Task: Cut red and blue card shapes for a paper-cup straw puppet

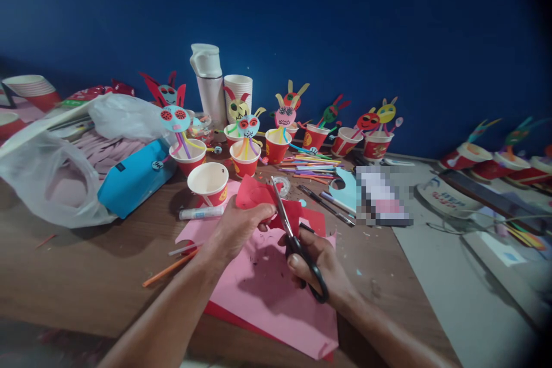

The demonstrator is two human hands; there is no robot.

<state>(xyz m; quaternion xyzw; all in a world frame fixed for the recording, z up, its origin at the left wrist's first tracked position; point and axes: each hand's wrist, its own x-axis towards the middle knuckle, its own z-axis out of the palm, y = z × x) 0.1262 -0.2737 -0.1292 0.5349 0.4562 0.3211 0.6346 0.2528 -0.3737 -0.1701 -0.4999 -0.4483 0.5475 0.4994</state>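
My left hand (244, 224) pinches a piece of red paper (254, 192) between thumb and fingers. Black-handled scissors (288, 223) are gripped in my right hand (317, 264), their blades pointing up and away at the red paper's right side. Whether the blades touch the paper I cannot tell for certain. Under both hands lies a large pink sheet (267, 293), with more red paper beneath its lower edge. Just beyond my left hand stand a plain paper cup (207, 181) and a glue stick (202, 214).
Several red cups with paper-faced figures (245, 152) stand along the blue wall. A plastic bag (81, 184) and a blue packet (133, 181) are at left. Coloured sticks (313, 165), pens (328, 204) and a blurred-out phone (383, 195) lie at right. A white flask (211, 92) rises behind.
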